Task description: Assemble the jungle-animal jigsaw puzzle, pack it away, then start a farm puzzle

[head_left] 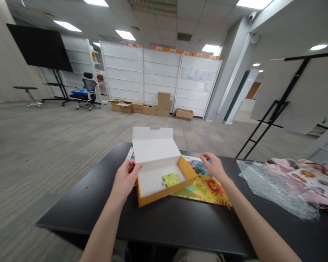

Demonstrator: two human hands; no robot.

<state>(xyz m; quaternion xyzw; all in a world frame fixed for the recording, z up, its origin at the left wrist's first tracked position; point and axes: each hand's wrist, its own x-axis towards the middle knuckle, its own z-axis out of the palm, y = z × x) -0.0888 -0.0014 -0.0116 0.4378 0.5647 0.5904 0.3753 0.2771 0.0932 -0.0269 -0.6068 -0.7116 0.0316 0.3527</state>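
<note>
A yellow cardboard box (187, 168) with a white inside and its lid flap up stands tilted on the black table. My left hand (127, 177) is closed on its left wall, the thumb on the rim. Light green jigsaw pieces (171, 179) lie inside on the white bottom. Right of the box, my right hand (213, 166) hovers over a colourful animal picture sheet (205, 193), its fingers loosely bent and apart, with nothing seen between them. The box covers part of this sheet. Another printed edge shows behind the box's left side.
On the table's right lie clear bubble wrap (276, 189), pink cloth and a printed sheet (315, 183). A tiny orange scrap (86, 187) is on the black table (82, 211) at left. Beyond stand cardboard boxes (164, 103), white shelves, an office chair (86, 91) and a black-framed stand (276, 105).
</note>
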